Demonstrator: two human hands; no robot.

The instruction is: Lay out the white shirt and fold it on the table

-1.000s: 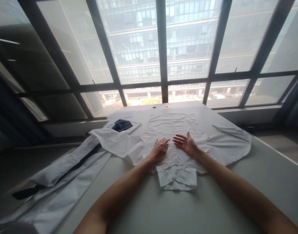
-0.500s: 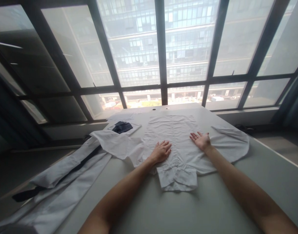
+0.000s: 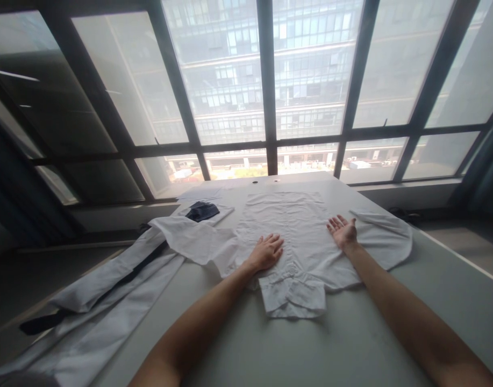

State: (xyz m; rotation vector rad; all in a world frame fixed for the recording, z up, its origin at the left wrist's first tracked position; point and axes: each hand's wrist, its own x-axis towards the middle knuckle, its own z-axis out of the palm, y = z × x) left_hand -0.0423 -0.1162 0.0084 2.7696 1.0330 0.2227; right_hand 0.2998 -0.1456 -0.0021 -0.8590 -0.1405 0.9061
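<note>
A white shirt [image 3: 290, 226] lies spread flat on the grey table [image 3: 270, 349], collar toward me and sleeves out to both sides. My left hand [image 3: 266, 251] rests palm down on the shirt's left chest, fingers apart. Near the right armhole my right hand [image 3: 342, 231] sits on the cloth with its palm turned partly up and its fingers spread. Neither hand grips the fabric.
More white garments [image 3: 105, 290] with a long dark tie [image 3: 109, 282] hang over the table's left edge. A dark folded cloth [image 3: 201, 210] lies at the back left. Tall windows [image 3: 266, 80] stand right behind the table's far edge.
My right hand slid from the shirt's middle out to the right, toward the right sleeve. The left hand has stayed almost where it was.
</note>
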